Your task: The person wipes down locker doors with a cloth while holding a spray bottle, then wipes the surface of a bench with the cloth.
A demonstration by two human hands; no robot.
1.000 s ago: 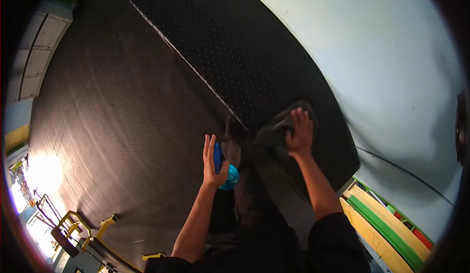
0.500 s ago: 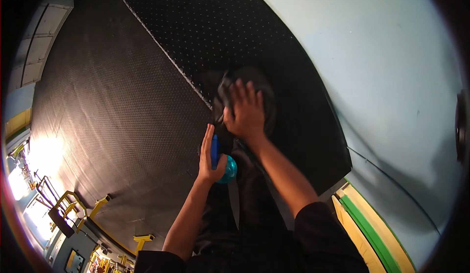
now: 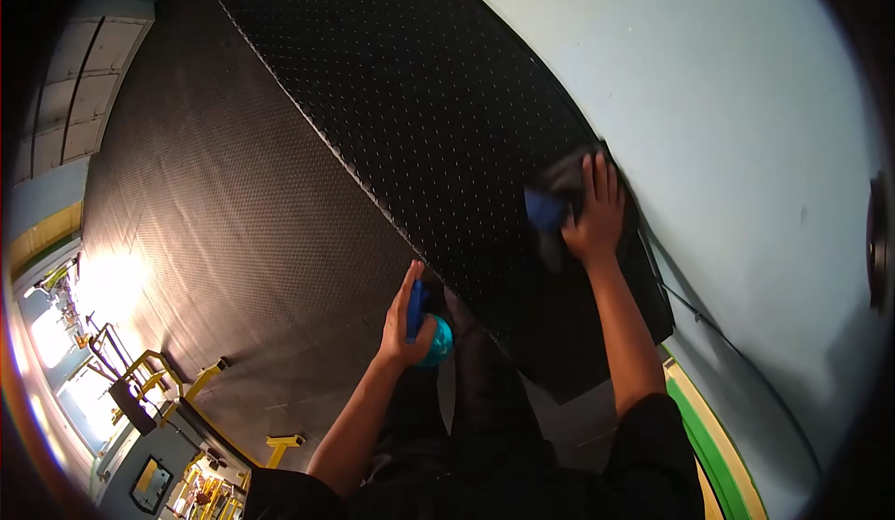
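Note:
My left hand (image 3: 401, 329) is wrapped round a spray bottle with a translucent teal body (image 3: 438, 341) and a blue spray head (image 3: 415, 310). It is held low, above my legs. My right hand (image 3: 599, 222) presses a dark cloth with a blue patch (image 3: 546, 211) against the black studded mat (image 3: 438, 138), close to the mat's right edge. The fingers lie stretched over the cloth, which is partly blurred and partly hidden under the palm.
A pale blue wall (image 3: 746, 129) rises beside the mat, with a dark cable (image 3: 736, 348) along it. Brownish textured flooring (image 3: 242, 212) stretches left of the mat's seam. Yellow-framed gym equipment (image 3: 149, 376) stands at the lower left.
My right hand has swept the cloth rightward from near the seam to the mat's edge by the wall. My left hand keeps the spray bottle in nearly the same place.

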